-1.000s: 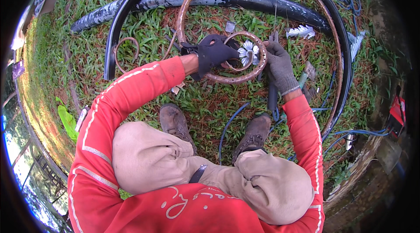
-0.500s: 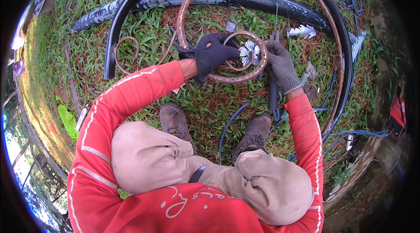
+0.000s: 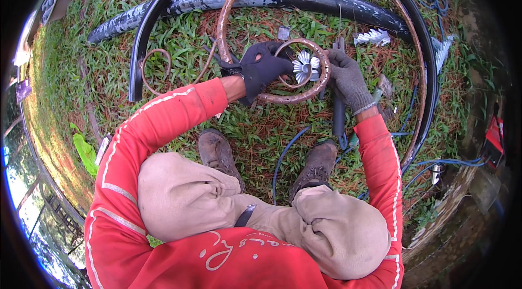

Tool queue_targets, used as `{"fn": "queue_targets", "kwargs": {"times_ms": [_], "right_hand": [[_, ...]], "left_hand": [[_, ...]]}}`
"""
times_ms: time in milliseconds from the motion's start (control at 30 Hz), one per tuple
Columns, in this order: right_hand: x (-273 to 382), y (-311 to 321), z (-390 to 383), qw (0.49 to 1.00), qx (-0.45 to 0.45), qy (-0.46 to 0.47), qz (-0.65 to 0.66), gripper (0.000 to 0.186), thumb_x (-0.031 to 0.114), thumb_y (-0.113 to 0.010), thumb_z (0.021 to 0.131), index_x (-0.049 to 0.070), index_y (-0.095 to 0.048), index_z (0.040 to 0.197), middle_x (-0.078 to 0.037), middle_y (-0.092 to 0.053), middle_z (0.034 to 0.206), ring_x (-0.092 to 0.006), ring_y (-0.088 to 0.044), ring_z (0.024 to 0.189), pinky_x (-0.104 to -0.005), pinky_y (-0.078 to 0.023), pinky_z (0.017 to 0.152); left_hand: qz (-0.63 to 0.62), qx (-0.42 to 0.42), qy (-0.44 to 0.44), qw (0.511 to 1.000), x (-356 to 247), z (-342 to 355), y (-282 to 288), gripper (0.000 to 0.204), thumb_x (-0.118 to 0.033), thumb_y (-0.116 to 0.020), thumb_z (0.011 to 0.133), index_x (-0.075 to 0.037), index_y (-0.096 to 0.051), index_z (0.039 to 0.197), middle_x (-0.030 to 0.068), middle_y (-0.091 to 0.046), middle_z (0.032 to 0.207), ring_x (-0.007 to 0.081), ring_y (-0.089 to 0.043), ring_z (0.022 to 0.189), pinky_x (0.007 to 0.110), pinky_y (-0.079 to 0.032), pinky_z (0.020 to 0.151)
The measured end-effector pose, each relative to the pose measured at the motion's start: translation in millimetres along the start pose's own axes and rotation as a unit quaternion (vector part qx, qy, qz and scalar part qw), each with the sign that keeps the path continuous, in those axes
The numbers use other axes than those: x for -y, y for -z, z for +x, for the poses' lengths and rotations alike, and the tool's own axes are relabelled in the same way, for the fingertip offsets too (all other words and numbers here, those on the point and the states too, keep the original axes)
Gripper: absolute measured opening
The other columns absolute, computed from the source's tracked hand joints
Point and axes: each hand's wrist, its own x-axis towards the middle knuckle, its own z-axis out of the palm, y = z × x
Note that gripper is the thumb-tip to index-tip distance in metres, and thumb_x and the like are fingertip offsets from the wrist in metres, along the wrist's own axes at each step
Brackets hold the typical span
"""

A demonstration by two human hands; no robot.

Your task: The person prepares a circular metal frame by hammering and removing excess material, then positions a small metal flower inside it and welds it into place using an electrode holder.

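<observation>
Head view shows me the black-gloved left hand (image 3: 260, 69) with fingers curled around the rusty scroll ring (image 3: 298, 95), grey-gloved right hand (image 3: 348, 80) wrapped around a welding electrode holder (image 3: 338, 105).

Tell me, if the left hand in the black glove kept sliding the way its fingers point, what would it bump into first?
Most likely the small silvery metal flower inside the rusty scroll ring. The left hand points right, across that ring, toward it. Depth is hard to judge from above, so it might pass over.
</observation>
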Motion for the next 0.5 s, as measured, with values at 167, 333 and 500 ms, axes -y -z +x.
{"fn": "queue_targets", "kwargs": {"times_ms": [167,333,500], "right_hand": [[11.5,2.7,-17.7,0.979,-0.082,0.087,-0.164,0.028,0.005,-0.077,0.1,0.0,-0.072,0.127,-0.005,-0.078,0.107,-0.0116,-0.074,0.09,-0.0277,-0.06,0.082],[-17.7,42.9,-47.1,0.963,-0.183,0.14,-0.14,0.035,0.006,-0.081,0.095,-0.002,-0.071,0.128,-0.007,-0.077,0.108,-0.0126,-0.072,0.098,-0.0297,-0.059,0.086],[-62.2,56.4,-71.5,0.944,-0.23,0.077,-0.222,0.05,0.019,-0.087,0.092,-0.003,-0.066,0.133,-0.01,-0.072,0.114,-0.0153,-0.069,0.104,-0.0334,-0.058,0.089]], "left_hand": [[0.025,-0.036,-0.017,0.999,-9.0,-12.9,-1.4,0.019,-0.013,-0.079,0.087,0.0,-0.079,0.101,0.0062,-0.077,0.088,0.0141,-0.072,0.077,0.031,-0.059,0.072],[0.131,-0.059,-0.038,0.989,-16.1,-11.6,-1.6,0.019,-0.013,-0.077,0.085,0.0,-0.078,0.098,0.0049,-0.076,0.085,0.0147,-0.07,0.076,0.033,-0.058,0.072],[0.197,-0.053,-0.022,0.979,-30.5,-16.3,-8.6,0.017,-0.013,-0.077,0.086,0.0,-0.076,0.096,0.0052,-0.076,0.083,0.0133,-0.07,0.075,0.031,-0.058,0.071]]}}
